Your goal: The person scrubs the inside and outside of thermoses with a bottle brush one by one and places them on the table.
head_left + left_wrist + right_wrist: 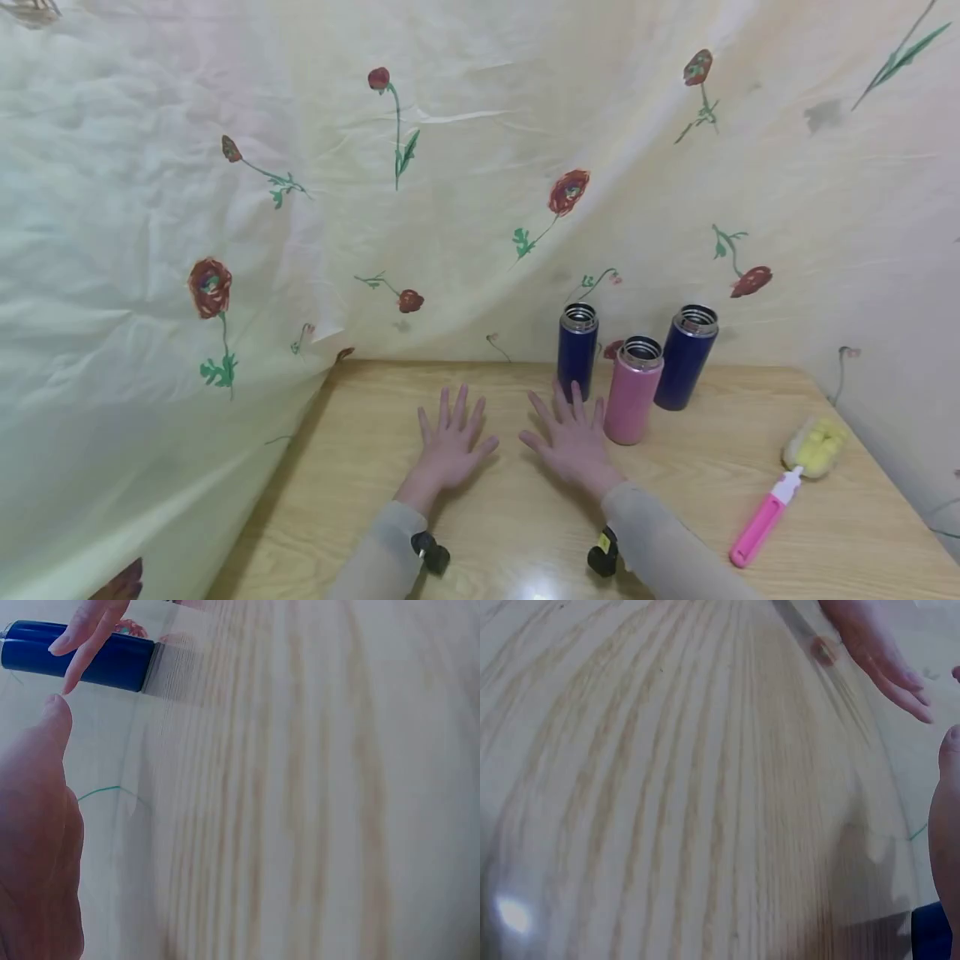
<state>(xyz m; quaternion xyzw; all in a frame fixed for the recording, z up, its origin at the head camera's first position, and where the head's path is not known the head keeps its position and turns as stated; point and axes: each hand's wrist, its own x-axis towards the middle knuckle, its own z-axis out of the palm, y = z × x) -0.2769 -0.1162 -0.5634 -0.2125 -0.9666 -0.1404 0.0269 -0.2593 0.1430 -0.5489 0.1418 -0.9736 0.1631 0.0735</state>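
Observation:
In the head view my left hand (448,450) is spread flat over the middle of the table, holding nothing. My right hand (573,442) is spread the same way to its right, its fingers in front of a dark blue bottle (577,350). Just right of that hand stands a pink bottle (632,396); whether they touch I cannot tell. Behind it is a second dark blue bottle (684,362). All three stand upright with uncovered mouths. The left wrist view shows a blue bottle (112,664) behind the right hand's fingers (90,637).
A bottle brush with a pink handle (759,529) and yellow sponge head (819,446) lies at the right of the wooden table (360,467). Flower-print cloth (465,233) hangs behind the table and along its left side. Each wrist wears a small dark camera.

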